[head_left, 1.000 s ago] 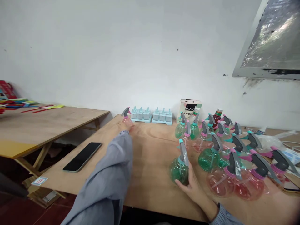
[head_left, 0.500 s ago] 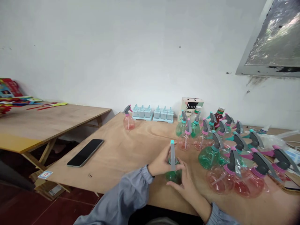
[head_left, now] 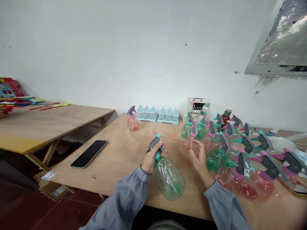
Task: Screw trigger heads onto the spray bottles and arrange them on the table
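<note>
My left hand (head_left: 153, 156) is wrapped round the neck and grey trigger head of a clear green spray bottle (head_left: 169, 179). The bottle is tilted, its teal nozzle up and to the left, its round body down towards the right. A little green liquid shows at its bottom. To the right, my right hand (head_left: 200, 158) is open, thumb and fingers apart. Its fingertips overlap a pink spray bottle (head_left: 188, 146) in the view; whether they touch it I cannot tell. Another green spray bottle (head_left: 216, 159) stands just right of that hand.
Several pink and green spray bottles crowd the table's right side, including a pink one (head_left: 257, 188) in front. A lone pink spray bottle (head_left: 133, 124) stands at the back left, beside light-blue popsicle molds (head_left: 168, 115). A phone (head_left: 90, 154) lies left; a paper bag (head_left: 192, 107) stands behind.
The green spray bottle has gone from upright between both hands to tilted in my left hand. My right hand has left it and moved up and right towards the other bottles.
</note>
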The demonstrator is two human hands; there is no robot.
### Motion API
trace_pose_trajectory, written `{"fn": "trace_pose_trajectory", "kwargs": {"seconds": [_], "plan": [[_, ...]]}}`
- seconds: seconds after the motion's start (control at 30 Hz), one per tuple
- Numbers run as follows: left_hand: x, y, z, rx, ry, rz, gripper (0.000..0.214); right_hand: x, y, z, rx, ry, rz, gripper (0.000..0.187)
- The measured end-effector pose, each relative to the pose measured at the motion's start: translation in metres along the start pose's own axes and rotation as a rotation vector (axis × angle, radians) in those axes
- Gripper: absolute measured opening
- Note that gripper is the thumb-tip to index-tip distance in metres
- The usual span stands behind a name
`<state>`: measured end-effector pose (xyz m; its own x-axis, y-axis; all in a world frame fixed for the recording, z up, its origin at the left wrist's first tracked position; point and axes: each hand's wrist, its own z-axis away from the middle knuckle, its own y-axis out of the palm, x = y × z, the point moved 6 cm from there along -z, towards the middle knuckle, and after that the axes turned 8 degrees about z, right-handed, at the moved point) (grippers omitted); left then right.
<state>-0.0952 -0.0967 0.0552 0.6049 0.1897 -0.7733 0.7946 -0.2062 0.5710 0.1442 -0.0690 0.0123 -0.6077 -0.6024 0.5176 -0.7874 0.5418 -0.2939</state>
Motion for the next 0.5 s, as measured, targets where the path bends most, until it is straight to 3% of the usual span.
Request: {"fn": "trace_pose_trajectory", "kwargs": {"seconds": [0.17, 0.27, 0.4, 0.5], "plan": [[0.003, 0.010, 0.003, 0.165, -0.130, 0.049, 0.042, -0.002, -0.003, 0.002, -0.185, -0.065, 0.132, 0.050], [0.001, 0.004, 0.000, 0.089, -0.102, 0.080, 0.041, -0.008, 0.003, 0.003, -0.217, -0.080, 0.224, 0.053], [0.008, 0.005, -0.004, 0.135, -0.205, 0.156, 0.045, -0.018, 0.011, 0.006, -0.246, -0.060, 0.298, 0.061], [0.007, 0.000, -0.006, 0.100, -0.181, 0.154, 0.039, -0.020, 0.016, 0.010, -0.273, -0.055, 0.334, 0.065]]}}
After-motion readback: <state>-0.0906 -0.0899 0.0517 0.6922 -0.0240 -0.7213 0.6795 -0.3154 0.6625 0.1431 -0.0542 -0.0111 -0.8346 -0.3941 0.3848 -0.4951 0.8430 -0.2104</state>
